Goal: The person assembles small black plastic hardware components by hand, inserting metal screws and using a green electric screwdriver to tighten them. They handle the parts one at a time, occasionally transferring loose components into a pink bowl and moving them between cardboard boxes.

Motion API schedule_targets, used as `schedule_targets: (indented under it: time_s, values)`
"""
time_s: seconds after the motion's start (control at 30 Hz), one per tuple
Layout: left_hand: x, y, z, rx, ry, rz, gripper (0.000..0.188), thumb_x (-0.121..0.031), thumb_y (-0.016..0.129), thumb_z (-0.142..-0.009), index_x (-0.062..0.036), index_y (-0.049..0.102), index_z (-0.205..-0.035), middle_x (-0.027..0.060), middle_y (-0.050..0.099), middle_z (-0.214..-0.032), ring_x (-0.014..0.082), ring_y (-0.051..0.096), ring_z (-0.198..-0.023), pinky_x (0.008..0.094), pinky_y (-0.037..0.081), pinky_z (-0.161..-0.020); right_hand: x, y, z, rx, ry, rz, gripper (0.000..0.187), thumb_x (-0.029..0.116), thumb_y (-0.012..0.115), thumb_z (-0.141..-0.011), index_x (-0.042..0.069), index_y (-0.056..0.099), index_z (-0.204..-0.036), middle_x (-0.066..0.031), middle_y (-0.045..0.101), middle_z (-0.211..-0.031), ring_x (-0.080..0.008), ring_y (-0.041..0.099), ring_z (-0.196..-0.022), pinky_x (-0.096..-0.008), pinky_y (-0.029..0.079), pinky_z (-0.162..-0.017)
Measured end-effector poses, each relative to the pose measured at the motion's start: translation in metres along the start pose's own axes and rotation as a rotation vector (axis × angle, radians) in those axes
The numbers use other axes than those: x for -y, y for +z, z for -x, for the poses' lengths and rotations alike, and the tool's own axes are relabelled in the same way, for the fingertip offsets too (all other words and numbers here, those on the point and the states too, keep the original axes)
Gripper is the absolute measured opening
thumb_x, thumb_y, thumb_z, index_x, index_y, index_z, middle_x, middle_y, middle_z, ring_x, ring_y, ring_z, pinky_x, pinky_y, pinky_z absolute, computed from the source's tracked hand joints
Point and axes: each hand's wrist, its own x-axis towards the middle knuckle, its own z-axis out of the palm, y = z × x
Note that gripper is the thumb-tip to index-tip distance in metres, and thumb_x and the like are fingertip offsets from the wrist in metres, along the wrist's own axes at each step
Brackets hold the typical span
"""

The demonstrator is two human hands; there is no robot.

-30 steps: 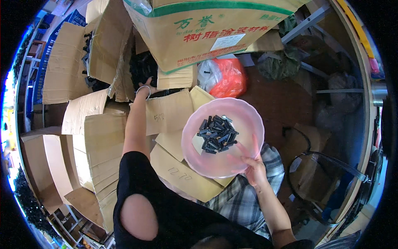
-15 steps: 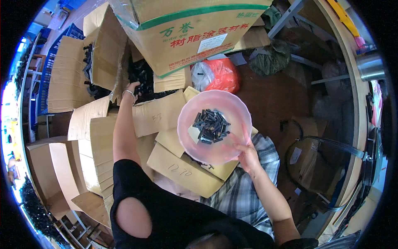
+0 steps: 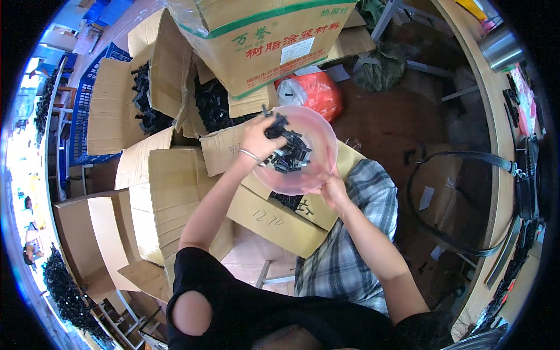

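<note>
Pink translucent bowl (image 3: 315,169), round, holds small black parts (image 3: 289,154).

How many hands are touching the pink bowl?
2. The left hand drops black parts into the pink bowl; the right hand holds its near rim.

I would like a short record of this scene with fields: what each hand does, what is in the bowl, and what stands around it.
left hand: over the pink plastic bowl, closed on a bunch of small black parts
right hand: grips the bowl at its near rim
bowl contents: a pile of black parts
behind bowl: open cardboard boxes of black parts, a large closed carton, a red plastic bag
right side: black bag strap by a curved wooden table edge
</note>
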Motion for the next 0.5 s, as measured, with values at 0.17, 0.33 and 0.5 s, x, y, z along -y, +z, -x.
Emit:
schedule_targets:
  time_s: [0.17,0.33,0.5]
  values:
    - [-0.013,0.027,0.011,0.305,-0.001,-0.382,0.059,-0.048,0.074,-0.059,-0.0205,0.061,-0.110,0.0196,0.042,-0.130,0.0374,0.045,-0.116,0.0416,0.039,-0.095,0.004,0.000,-0.002,-0.023,-0.004,-0.014,0.071,-0.006,0.043,-0.079,0.028,0.021,-0.138,-0.0110,0.037,-0.129,-0.0306,0.058,-0.096,-0.0461,0.057,-0.066]
    - [-0.025,0.016,0.008,0.314,0.115,-0.366,0.085,-0.055,0.067,-0.066,-0.0298,0.030,-0.137,0.0196,0.037,-0.135,0.0370,0.037,-0.123,0.0442,0.034,-0.100,-0.005,-0.017,-0.020,-0.030,0.019,0.001,0.068,-0.005,0.045,-0.079,0.026,0.024,-0.136,-0.0114,0.042,-0.123,-0.0297,0.058,-0.097,-0.0449,0.058,-0.064]
    - [0.005,0.010,-0.001,0.124,0.152,0.010,0.056,-0.041,0.057,-0.081,-0.0171,0.043,-0.130,0.0226,0.047,-0.123,0.0349,0.050,-0.109,0.0400,0.043,-0.090,0.005,-0.003,-0.013,0.004,0.052,-0.026,0.069,-0.004,0.044,-0.080,0.027,0.021,-0.137,-0.0121,0.041,-0.126,-0.0311,0.057,-0.100,-0.0463,0.057,-0.067]
